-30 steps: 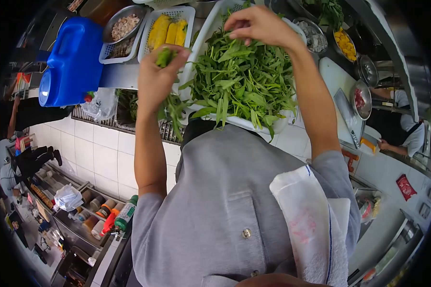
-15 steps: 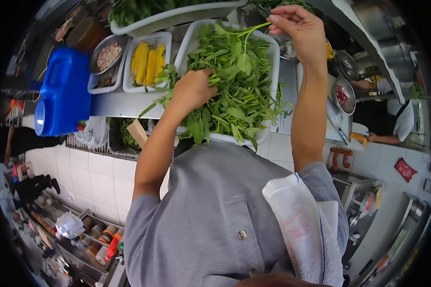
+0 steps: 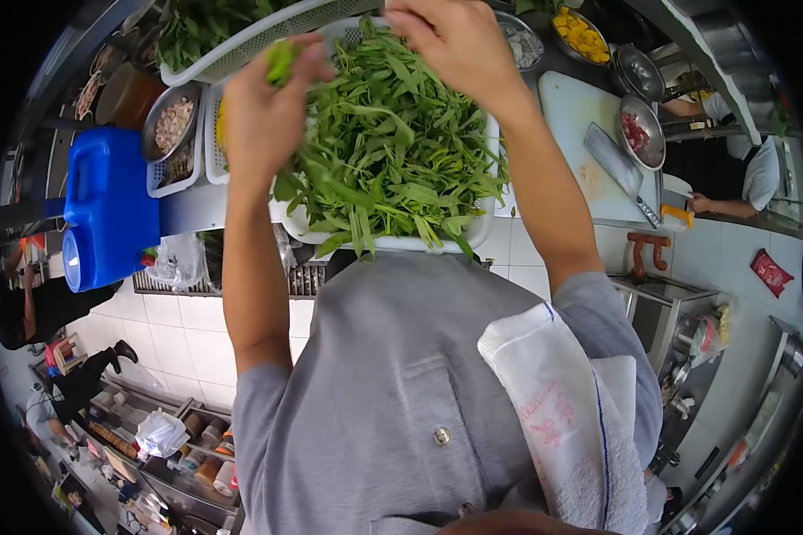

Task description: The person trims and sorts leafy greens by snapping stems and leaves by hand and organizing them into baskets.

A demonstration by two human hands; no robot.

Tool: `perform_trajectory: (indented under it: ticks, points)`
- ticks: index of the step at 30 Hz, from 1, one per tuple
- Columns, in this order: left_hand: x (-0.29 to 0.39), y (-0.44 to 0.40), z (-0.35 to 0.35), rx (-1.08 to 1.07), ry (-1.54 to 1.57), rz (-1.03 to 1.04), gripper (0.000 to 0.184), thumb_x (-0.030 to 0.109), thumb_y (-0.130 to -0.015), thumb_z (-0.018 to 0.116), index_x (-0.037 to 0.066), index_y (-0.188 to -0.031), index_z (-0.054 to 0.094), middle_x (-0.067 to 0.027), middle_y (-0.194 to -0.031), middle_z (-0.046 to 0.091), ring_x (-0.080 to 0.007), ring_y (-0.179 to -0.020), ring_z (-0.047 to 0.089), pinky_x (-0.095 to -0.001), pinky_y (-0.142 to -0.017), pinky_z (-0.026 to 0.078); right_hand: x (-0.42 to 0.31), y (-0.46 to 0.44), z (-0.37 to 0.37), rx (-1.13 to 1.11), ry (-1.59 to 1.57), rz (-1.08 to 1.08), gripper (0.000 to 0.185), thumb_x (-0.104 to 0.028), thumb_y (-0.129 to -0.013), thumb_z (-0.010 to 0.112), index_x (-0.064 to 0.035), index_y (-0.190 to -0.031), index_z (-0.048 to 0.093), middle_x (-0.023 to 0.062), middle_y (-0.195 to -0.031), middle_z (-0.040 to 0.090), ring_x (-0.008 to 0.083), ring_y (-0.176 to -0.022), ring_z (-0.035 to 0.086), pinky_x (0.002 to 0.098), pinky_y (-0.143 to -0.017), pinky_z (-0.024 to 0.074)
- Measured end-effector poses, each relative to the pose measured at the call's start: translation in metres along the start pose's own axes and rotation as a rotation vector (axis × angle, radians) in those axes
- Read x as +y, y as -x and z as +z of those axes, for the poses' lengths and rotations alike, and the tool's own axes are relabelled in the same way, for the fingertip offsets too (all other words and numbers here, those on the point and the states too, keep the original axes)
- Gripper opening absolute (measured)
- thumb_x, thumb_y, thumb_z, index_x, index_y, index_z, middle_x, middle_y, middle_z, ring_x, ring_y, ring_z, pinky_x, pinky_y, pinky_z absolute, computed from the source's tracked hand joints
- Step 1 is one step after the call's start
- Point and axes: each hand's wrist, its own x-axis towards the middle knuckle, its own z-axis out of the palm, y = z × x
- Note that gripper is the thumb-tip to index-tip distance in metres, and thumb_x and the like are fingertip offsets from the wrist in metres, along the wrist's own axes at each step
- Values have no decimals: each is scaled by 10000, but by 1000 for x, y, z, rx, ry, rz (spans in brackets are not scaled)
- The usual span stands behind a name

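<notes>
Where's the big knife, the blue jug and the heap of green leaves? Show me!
Big knife (image 3: 616,165): head view, on its blade.
Blue jug (image 3: 120,203): head view, on its body.
Green leaves (image 3: 406,147): head view, middle of the heap.

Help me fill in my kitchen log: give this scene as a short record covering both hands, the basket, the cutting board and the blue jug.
left hand: blurred, holding green stems
right hand: above the basket's far side; grip unclear
white basket: heaped with leafy greens
cutting board: right of basket, cleaver on it
blue jug: far left of basket
</notes>
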Motion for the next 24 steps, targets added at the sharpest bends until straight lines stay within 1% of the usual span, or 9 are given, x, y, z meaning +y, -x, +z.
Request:
perform_trajectory:
  ticks: [2,4,8,10,11,16,20,23,24]
  points:
    - [-2,6,-19,46,-30,-30,235,225,-936,624,51,-1072,704,26,-764,650,-11,-556,436,-186,-511,338,67,25,-1,-96,519,2,187,-45,-812,677,-41,-999,674,127,-849,709,231,-648,675,323,-602,532]
    - [-3,8,-32,174,89,-33,211,188,-928,628,26,-1037,711,29,-713,609,-28,-617,461,-195,-562,352,83,60,3,-355,732,183,201,-62,-824,660,-53,-1024,685,139,-868,707,275,-750,690,344,-664,533]
    - [1,8,-27,247,117,1,233,181,-908,665,-7,-1038,713,30,-727,562,-38,-650,437,-200,-588,309,111,65,5,-450,515,192,203,-107,-842,655,-62,-1036,696,125,-859,712,269,-785,693,338,-691,532]
    - [4,8,-26,215,130,-33,235,177,-912,661,-13,-1041,711,20,-745,578,-48,-673,465,-197,-613,333,76,45,-12,-104,377,100,171,-92,-853,631,-56,-1004,704,131,-851,711,282,-789,692,348,-694,532]
    - [5,8,-25,178,149,-62,237,173,-916,656,-19,-1044,709,10,-763,594,-58,-696,492,-193,-637,357,64,37,-18,-101,374,106,171,-92,-853,631,-56,-1004,704,131,-851,711,282,-789,692,348,-694,532]
    - [11,2,-8,79,255,153,260,178,-938,631,-18,-1098,689,-40,-897,670,-90,-825,580,-196,-745,424,3,5,-26,-25,458,-389,123,-73,-843,649,8,-936,656,166,-784,677,272,-679,678,328,-602,514]
    - [2,4,13,11,113,170,262,196,-959,605,10,-1127,680,-68,-982,698,-83,-888,602,-200,-782,445,-5,1,22,-16,141,-400,135,-70,-850,641,12,-956,653,160,-834,690,251,-725,684,346,-633,525]
    - [-5,9,3,8,-38,138,266,241,-955,613,28,-1087,702,-14,-851,678,-59,-744,575,-198,-665,441,-33,-2,19,-32,-317,266,106,-68,-860,634,0,-935,667,148,-857,697,174,-796,683,336,-673,529]
    - [-9,10,-5,-26,-47,78,300,283,-947,624,19,-1061,712,-1,-806,672,-59,-697,570,-202,-630,444,-24,-1,12,-30,-312,266,106,-68,-860,634,0,-935,667,148,-857,697,174,-796,683,336,-673,529]
